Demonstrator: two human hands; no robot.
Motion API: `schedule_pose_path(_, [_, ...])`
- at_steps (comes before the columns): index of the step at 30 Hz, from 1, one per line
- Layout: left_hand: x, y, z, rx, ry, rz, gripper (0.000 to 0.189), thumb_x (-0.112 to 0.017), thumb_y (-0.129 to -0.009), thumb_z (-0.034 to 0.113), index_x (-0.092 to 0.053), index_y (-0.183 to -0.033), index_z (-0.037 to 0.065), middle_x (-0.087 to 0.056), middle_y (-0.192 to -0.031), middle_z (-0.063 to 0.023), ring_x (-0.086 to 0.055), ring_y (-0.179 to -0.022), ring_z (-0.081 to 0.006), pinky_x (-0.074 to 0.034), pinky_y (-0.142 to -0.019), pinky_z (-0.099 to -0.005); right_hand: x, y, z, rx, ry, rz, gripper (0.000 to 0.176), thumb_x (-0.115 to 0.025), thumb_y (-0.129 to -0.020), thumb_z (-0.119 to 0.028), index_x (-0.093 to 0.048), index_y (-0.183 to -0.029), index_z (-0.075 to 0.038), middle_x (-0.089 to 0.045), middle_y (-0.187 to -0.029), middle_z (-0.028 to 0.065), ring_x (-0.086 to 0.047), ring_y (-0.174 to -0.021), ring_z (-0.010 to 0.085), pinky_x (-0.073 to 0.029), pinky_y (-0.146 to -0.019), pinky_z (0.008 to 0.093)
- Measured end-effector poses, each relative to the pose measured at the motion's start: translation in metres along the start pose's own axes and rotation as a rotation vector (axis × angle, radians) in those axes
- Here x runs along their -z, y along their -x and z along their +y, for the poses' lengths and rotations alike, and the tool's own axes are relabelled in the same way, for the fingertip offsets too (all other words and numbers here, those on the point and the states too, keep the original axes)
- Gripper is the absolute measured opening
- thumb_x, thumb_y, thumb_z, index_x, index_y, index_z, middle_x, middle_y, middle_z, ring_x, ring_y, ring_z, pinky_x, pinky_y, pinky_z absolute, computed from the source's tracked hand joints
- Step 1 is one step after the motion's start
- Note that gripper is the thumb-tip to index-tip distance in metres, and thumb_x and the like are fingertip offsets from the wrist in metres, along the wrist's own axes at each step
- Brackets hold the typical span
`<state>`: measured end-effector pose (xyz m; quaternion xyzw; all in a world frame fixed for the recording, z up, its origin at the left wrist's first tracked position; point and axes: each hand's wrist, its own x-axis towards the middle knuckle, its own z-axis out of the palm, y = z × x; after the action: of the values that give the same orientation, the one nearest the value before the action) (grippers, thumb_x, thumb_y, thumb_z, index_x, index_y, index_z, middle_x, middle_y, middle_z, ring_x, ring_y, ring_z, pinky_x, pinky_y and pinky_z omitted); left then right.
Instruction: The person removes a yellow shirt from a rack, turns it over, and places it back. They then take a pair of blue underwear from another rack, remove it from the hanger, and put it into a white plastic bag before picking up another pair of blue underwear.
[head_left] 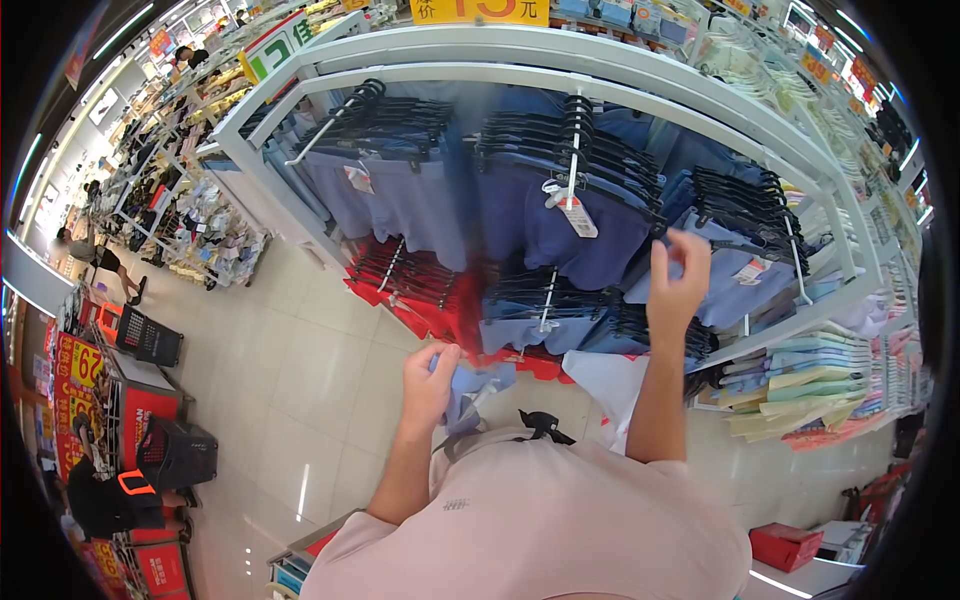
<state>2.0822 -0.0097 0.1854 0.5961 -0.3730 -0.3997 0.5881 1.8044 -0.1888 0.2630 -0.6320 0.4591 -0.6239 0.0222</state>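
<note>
Just in front of the rack, my left hand (432, 383) is closed beside a light blue garment (472, 388); what its fingers pinch is too small to make out. My right hand (680, 272) is raised at the rack with thumb and fingers curled near each other, close to the end of a black hanger. Dark blue shorts (560, 215) hang in the rack's upper middle row, with a white price tag (579, 216) at their front. Lighter blue shorts (735, 268) hang behind and right of my right hand.
A grey metal rack frame (520, 47) arches over the clothes. Red garments (425, 300) hang low at left. Pastel clothes (815, 385) hang at right. Black baskets (178, 452) and people (105, 495) are at far left. White fabric (605, 385) lies between my forearms.
</note>
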Motion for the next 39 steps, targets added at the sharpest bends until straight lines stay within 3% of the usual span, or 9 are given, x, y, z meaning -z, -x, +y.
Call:
schedule_pose_path(5, [-0.026,0.0,0.005,-0.004,0.026,-0.084,0.022,-0.063,-0.096,0.017,-0.07,-0.087,-0.002,-0.067,-0.079,-0.0021,-0.057,-0.075,-0.0065,-0.046,-0.069,-0.0244,0.008,0.084,0.003,-0.38,-0.366,-0.696,0.023,-0.07,-0.085,-0.007,-0.067,-0.106,0.0,-0.067,-0.107,0.0104,-0.063,-0.091,0.0184,-0.05,-0.082,0.0294])
schedule_pose_path(10, [-0.042,-0.002,0.012,-0.064,0.035,-0.146,0.023,-0.061,-0.098,0.018,-0.069,-0.087,-0.001,-0.068,-0.081,-0.0025,-0.059,-0.077,-0.007,-0.046,-0.07,-0.0243,-0.004,0.143,-0.008,-0.179,-0.559,-1.205,0.043,-0.076,-0.079,-0.019,-0.067,-0.118,-0.002,-0.072,-0.109,0.0148,-0.068,-0.096,0.026,-0.051,-0.088,0.0385])
schedule_pose_path(13, [-0.042,-0.005,0.012,-0.1,0.066,-0.041,0.023,-0.06,-0.098,0.018,-0.068,-0.088,-0.001,-0.066,-0.08,-0.0018,-0.057,-0.075,-0.0065,-0.045,-0.069,-0.0243,-0.002,0.137,-0.004,-0.291,-0.434,-1.58,0.046,-0.073,-0.084,-0.024,-0.064,-0.123,-0.002,-0.068,-0.114,0.0177,-0.065,-0.103,0.027,-0.048,-0.091,0.035])
schedule_pose_path(22, [-0.008,-0.017,0.009,-0.167,-0.317,0.163,0.018,-0.066,-0.094,0.017,-0.069,-0.093,-0.001,-0.068,-0.082,-0.0048,-0.06,-0.074,-0.0134,-0.047,-0.069,-0.0282,0.008,0.114,0.002,-0.387,-0.368,-1.32,0.027,-0.068,-0.088,-0.02,-0.067,-0.102,0.003,-0.066,-0.083,0.0146,-0.062,-0.076,0.0206,-0.049,-0.073,0.0351])
schedule_pose_path(26, [-0.017,-0.02,0.011,-0.581,-0.626,0.013,0.025,-0.074,-0.084,0.02,-0.07,-0.099,0.0,-0.068,-0.085,-0.0123,-0.064,-0.078,-0.0288,-0.05,-0.072,-0.0365,0.009,0.108,-0.014,-0.528,-0.464,-1.369,0.025,-0.068,-0.088,-0.019,-0.067,-0.098,0.003,-0.065,-0.077,0.0139,-0.062,-0.07,0.0189,-0.05,-0.069,0.0357])
schedule_pose_path(28, [-0.035,-0.016,0.023,-0.708,-0.65,-0.182,0.03,-0.076,-0.081,0.023,-0.069,-0.1,0.001,-0.068,-0.086,-0.0145,-0.064,-0.08,-0.0325,-0.05,-0.072,-0.0388,0.007,0.107,-0.021,-0.348,-0.494,-1.402,0.023,-0.067,-0.087,-0.02,-0.069,-0.094,0.002,-0.067,-0.079,0.0153,-0.064,-0.072,0.0237,-0.049,-0.07,0.0358])
schedule_pose_path(31, [-0.059,-0.005,0.014,-0.481,-0.426,-0.585,0.035,-0.078,-0.079,0.026,-0.069,-0.101,0.001,-0.067,-0.086,-0.0162,-0.064,-0.081,-0.0322,-0.049,-0.072,-0.0392,0.007,0.106,-0.023,-0.219,-0.495,-1.373,0.019,-0.069,-0.085,-0.016,-0.07,-0.091,0.002,-0.07,-0.079,0.0128,-0.064,-0.071,0.0199,-0.05,-0.069,0.0337])
schedule_pose_path(34, [-0.072,0.004,0.006,-0.198,-0.488,-0.665,0.035,-0.077,-0.08,0.027,-0.068,-0.1,0.0,-0.067,-0.085,-0.0169,-0.064,-0.079,-0.0308,-0.049,-0.071,-0.0383,0.01,0.101,-0.015,-0.317,-0.479,-1.289,0.017,-0.071,-0.084,-0.014,-0.07,-0.09,0.002,-0.07,-0.078,0.0102,-0.064,-0.07,0.0163,-0.05,-0.068,0.0313])
schedule_pose_path(39, [-0.08,0.003,0.005,-0.125,-0.421,-0.599,0.031,-0.073,-0.086,0.027,-0.067,-0.095,-0.001,-0.065,-0.074,-0.0143,-0.063,-0.065,-0.0259,-0.048,-0.063,-0.0359,0.015,0.1,-0.013,-0.409,-0.467,-1.086,0.017,-0.073,-0.082,-0.014,-0.07,-0.088,0.002,-0.07,-0.077,0.0099,-0.063,-0.07,0.0157,-0.049,-0.067,0.0301])
